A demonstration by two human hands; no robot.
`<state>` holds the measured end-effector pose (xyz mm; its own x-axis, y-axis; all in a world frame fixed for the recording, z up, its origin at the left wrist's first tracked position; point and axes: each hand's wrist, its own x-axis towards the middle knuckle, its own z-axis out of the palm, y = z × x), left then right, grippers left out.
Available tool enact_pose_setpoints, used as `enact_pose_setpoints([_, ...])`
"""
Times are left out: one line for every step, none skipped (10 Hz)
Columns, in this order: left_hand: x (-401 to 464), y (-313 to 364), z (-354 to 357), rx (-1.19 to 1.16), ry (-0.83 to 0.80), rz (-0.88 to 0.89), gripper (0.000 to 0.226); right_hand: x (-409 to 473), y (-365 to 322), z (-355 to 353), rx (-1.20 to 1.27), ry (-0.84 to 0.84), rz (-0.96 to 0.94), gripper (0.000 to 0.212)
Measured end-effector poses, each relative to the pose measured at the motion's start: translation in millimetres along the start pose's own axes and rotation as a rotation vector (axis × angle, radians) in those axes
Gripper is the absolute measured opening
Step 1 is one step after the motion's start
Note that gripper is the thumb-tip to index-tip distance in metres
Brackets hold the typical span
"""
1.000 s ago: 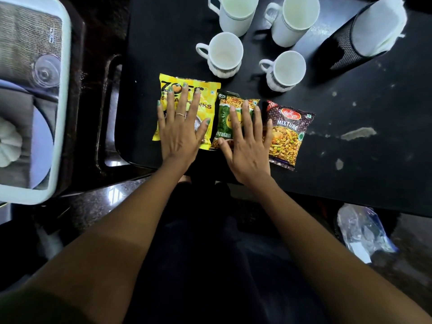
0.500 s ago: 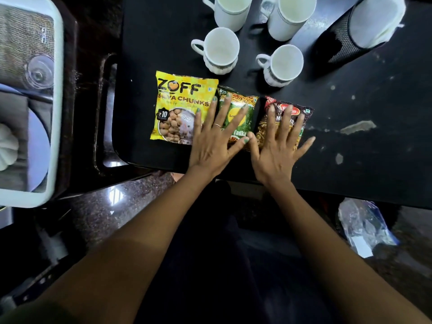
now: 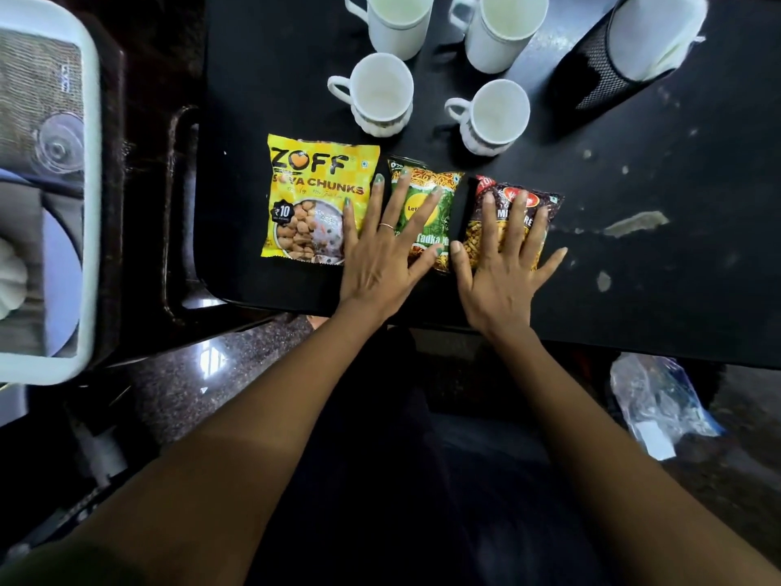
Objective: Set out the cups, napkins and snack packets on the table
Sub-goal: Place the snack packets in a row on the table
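Three snack packets lie in a row near the front edge of the black table (image 3: 634, 289): a yellow soya chunks packet (image 3: 308, 196), a green packet (image 3: 439, 192) and a dark red mixture packet (image 3: 545, 200). My left hand (image 3: 380, 251) lies flat with spread fingers on the green packet, its little finger touching the yellow one. Flat on the red packet rests my right hand (image 3: 503, 268). Behind the packets stand several white cups (image 3: 382, 93). White napkins (image 3: 655, 31) sit in a black mesh holder (image 3: 591, 74) at the back right.
A white-rimmed tray (image 3: 91, 205) with a clear glass and a plate sits to the left, beside a dark chair frame (image 3: 177, 213). A clear plastic bag (image 3: 659, 399) lies on the floor at the right. The tabletop has pale scuffs (image 3: 634, 222).
Both hands slid to the right: the left from the yellow packet onto the green one, the right from the green packet onto the red one. The yellow packet now lies uncovered.
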<state>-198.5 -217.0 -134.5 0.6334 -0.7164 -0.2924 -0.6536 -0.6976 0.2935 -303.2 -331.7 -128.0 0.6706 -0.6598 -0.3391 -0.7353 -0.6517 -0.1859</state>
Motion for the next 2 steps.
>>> enact_pose_setpoints([-3.2,1.7,-5.9,0.000,-0.008,0.004,0.062,-3.2,-2.0,-2.2,0.031,0.038,-0.005,0.065])
enact_pose_setpoints([-5.6,4.5,-15.7,-0.004,0.020,-0.003,0.061,-5.5,-5.8,-7.4,0.036,0.093,-0.019,0.064])
